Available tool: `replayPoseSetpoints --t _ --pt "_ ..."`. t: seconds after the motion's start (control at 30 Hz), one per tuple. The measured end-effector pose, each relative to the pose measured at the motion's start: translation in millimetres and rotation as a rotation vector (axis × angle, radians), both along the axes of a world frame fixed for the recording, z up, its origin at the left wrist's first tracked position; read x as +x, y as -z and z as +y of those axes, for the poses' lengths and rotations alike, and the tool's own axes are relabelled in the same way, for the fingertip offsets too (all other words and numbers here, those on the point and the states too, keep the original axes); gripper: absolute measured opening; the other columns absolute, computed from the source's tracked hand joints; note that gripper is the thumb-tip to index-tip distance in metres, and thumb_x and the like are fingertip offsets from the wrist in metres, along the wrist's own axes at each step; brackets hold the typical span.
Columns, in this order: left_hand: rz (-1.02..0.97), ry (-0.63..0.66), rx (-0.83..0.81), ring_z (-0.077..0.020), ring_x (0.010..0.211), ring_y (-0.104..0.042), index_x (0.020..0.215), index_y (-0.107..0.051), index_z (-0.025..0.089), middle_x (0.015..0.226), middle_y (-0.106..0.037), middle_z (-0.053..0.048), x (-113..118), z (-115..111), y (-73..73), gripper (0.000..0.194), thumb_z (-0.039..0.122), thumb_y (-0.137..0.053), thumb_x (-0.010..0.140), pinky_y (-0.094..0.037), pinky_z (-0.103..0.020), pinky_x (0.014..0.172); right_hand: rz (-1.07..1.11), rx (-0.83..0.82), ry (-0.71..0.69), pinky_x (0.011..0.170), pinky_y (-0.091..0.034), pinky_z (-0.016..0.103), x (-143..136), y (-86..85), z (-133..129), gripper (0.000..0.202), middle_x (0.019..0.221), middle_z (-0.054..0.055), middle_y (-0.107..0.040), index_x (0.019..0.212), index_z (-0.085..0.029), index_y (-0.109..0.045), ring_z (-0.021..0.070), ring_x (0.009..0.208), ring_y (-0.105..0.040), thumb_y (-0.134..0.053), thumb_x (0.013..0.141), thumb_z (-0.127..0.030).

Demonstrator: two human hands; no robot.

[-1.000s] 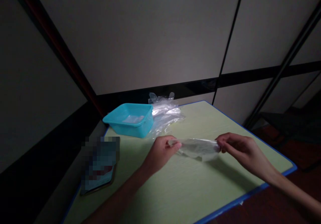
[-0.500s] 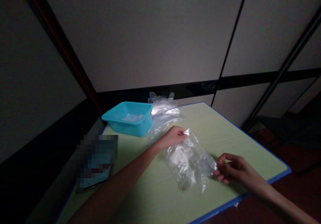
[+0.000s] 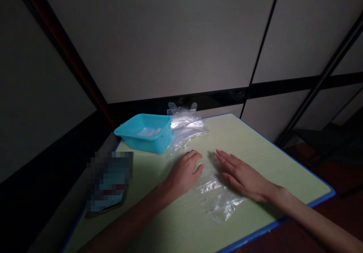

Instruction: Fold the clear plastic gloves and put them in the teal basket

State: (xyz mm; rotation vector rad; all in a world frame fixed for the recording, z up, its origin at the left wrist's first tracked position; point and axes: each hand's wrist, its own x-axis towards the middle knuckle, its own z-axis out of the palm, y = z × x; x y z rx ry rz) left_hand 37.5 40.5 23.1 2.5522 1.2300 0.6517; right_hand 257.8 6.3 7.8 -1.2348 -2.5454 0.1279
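Observation:
A thin clear disposable plastic glove (image 3: 212, 187) lies spread on the pale green table (image 3: 159, 222) between my hands, its outline partly hidden. At its left edge is my left hand (image 3: 185, 171), fingers loosely curved, thumb apart, nothing in its grasp. Stretched flat over the glove's right side is my right hand (image 3: 245, 175), fingers straight; whether the palm presses on the plastic or hovers just above it I cannot tell. Farther back, a heap of similar clear plastic gloves (image 3: 187, 126) lies with finger shapes sticking up at its far end.
A turquoise plastic basin (image 3: 147, 143) with some clear plastic inside stands at the back left, beside the heap. Nearer, at the left edge, lies a flat object (image 3: 113, 185) blurred by pixels. Behind the table rises a panelled wall (image 3: 176, 45). Blue edging (image 3: 252, 238) borders the tabletop.
Both hands have let go of the plastic glove they were holding by its edges. The glove now lies flatter on the table, and my right hand has moved left over it.

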Motion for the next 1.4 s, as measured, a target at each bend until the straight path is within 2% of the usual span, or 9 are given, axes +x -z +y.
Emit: replayPoseSetpoints --t 0.1,0.23,0.43,0.63,0.7,0.77,0.87,1.0,1.4 --pt "0.178 0.077 0.051 -0.0218 0.124 -0.033 0.125 -0.039 0.012 0.134 -0.038 -0.011 -9.5 -18.7 9.1 0.047 0.030 -0.047 0.082 -0.027 -0.036 0.102 -0.096 0.045 -0.050 0.104 -0.023 0.042 -6.4 19.0 9.6 0.058 0.143 0.011 -0.016 0.139 -0.015 -0.009 0.0223 0.130 -0.016 -0.030 0.090 -0.038" --pt "0.364 0.140 0.024 -0.0221 0.131 -0.013 0.134 -0.021 0.009 0.143 -0.017 -0.012 -13.6 -27.5 17.8 0.062 0.044 -0.037 0.085 -0.016 -0.039 0.107 -0.159 0.072 -0.040 0.105 -0.020 0.043 -5.6 27.8 12.4 0.059 0.142 0.013 -0.017 0.139 -0.012 -0.007 0.0228 0.130 -0.015 -0.027 0.091 -0.041" --pt "0.438 0.151 -0.005 -0.0208 0.132 -0.007 0.135 -0.018 0.009 0.144 -0.012 -0.013 -16.3 -26.3 24.8 0.061 0.045 -0.031 0.088 -0.012 -0.038 0.107 -0.181 0.034 -0.035 0.105 -0.021 0.044 -6.1 27.1 11.2 0.060 0.142 0.014 -0.016 0.139 -0.012 -0.009 0.0230 0.130 -0.013 -0.027 0.091 -0.042" --pt "0.295 0.151 -0.037 -0.0209 0.132 -0.004 0.137 -0.013 0.010 0.144 -0.009 -0.011 -20.1 -26.1 28.2 0.066 0.046 -0.036 0.086 -0.011 -0.038 0.108 -0.023 -0.050 -0.082 0.103 -0.024 0.045 4.1 15.7 14.3 0.062 0.144 0.012 -0.013 0.139 -0.015 -0.006 0.0232 0.131 -0.013 -0.033 0.090 -0.041" --pt "0.189 0.150 -0.074 -0.0194 0.132 -0.006 0.138 -0.010 0.010 0.145 -0.009 -0.010 -21.0 -25.6 25.3 0.066 0.042 -0.038 0.086 -0.013 -0.037 0.108 0.024 -0.075 -0.131 0.102 -0.028 0.043 14.3 3.6 11.7 0.056 0.143 0.011 -0.018 0.138 -0.016 -0.017 0.0221 0.130 -0.017 -0.036 0.090 -0.038" --pt "0.072 0.163 -0.139 -0.0167 0.132 -0.011 0.138 -0.011 0.013 0.145 -0.013 -0.007 -21.7 -25.7 20.3 0.061 0.035 -0.037 0.088 -0.016 -0.034 0.108 0.015 -0.052 -0.189 0.098 -0.035 0.041 25.9 -8.4 5.0 0.042 0.139 0.009 -0.031 0.128 -0.019 -0.039 0.0215 0.126 -0.028 -0.041 0.089 -0.035" --pt "-0.076 0.245 -0.270 -0.0131 0.128 -0.025 0.136 -0.022 0.018 0.141 -0.027 -0.003 -22.6 -27.4 12.6 0.048 0.028 -0.033 0.090 -0.022 -0.030 0.106 -0.057 0.041 -0.269 0.085 -0.046 0.037 40.2 -19.4 -11.7 0.026 0.112 0.009 -0.057 0.110 -0.018 -0.056 0.0194 0.105 -0.050 -0.042 0.089 -0.028" --pt "-0.160 0.333 -0.383 -0.0119 0.122 -0.037 0.129 -0.036 0.023 0.133 -0.041 0.001 -23.4 -31.8 9.9 0.038 0.027 -0.032 0.091 -0.028 -0.028 0.103 -0.203 0.153 -0.346 0.068 -0.049 0.033 48.5 -19.2 -34.5 0.026 0.087 0.006 -0.063 0.102 -0.017 -0.060 0.0172 0.081 -0.057 -0.036 0.091 -0.016" --pt "-0.028 0.337 -0.278 -0.0133 0.120 -0.037 0.128 -0.033 0.025 0.129 -0.045 0.000 -20.6 -38.0 13.8 0.040 0.022 -0.037 0.089 -0.029 -0.031 0.102 -0.290 0.301 -0.370 0.069 -0.047 0.034 48.5 -6.5 -47.0 0.041 0.091 0.006 -0.065 0.091 -0.017 -0.063 0.0164 0.077 -0.057 -0.023 0.093 -0.015"
